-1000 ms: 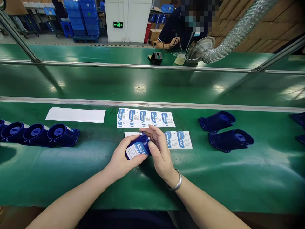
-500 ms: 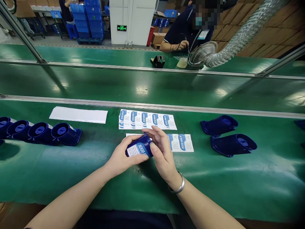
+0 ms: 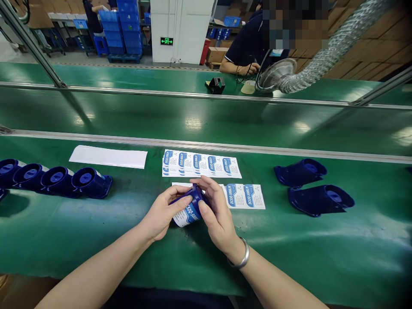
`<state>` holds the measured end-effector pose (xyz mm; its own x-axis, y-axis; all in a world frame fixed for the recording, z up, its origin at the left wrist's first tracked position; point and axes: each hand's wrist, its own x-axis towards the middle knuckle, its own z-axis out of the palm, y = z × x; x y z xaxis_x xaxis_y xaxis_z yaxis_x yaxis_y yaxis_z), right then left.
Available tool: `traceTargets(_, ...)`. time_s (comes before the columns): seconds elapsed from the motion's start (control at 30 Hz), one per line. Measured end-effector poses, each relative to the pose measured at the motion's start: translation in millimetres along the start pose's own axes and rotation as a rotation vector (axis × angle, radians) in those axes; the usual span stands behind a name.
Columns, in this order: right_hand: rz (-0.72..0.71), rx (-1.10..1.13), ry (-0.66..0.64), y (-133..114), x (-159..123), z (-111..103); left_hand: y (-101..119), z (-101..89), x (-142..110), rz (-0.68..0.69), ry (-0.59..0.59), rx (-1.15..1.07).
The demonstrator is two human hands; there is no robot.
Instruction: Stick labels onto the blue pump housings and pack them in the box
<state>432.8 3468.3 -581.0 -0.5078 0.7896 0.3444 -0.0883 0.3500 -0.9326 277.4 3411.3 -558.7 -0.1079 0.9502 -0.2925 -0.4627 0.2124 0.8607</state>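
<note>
Both my hands grip one dark blue plastic horn housing [image 3: 190, 210] with a blue-and-white label stuck on its side, low over the green bench mat [image 3: 96, 227]. My left hand [image 3: 162, 214] wraps it from the left, thumb on top. My right hand [image 3: 216, 214] closes on it from the right, thumb pressing the label. Just behind lie a partly used label sheet [image 3: 246, 196] and a full label sheet [image 3: 201, 163].
A row of labelled blue housings [image 3: 58, 180] lies at the left, two unlabelled housings [image 3: 313, 189] at the right. A white backing strip [image 3: 108, 156] lies at back left. Beyond the metal rail [image 3: 206, 146] runs a conveyor belt; a person works opposite beside a fan [image 3: 275, 73] and duct.
I have turned the housing in my hands, so the label now faces lower and more toward me. My right thumb has slid across the label. The view shifted slightly.
</note>
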Motion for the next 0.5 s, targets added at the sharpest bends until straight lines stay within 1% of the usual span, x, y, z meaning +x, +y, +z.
traceTargets(0.13,-0.003,-0.031,-0.008,-0.7,-0.8,2.3,1.5,0.1,-1.4,0.009,-0.020,0.056)
traceTargets(0.27,0.000,-0.033,-0.011,-1.0,-1.7,3.6,0.3,-1.1,-3.6,0.068,-0.064,0.150)
traceTargets(0.4,0.019,0.003,0.001,-0.4,-1.0,2.9,-3.4,-0.2,-5.4,0.103,-0.026,0.268)
traceTargets(0.43,0.022,0.016,0.008,-0.7,-0.5,2.4,-3.6,0.2,-5.4,0.106,-0.024,0.256)
traceTargets(0.5,0.015,0.041,0.016,-2.0,0.7,1.5,-2.7,0.6,-4.8,0.088,-0.041,0.150)
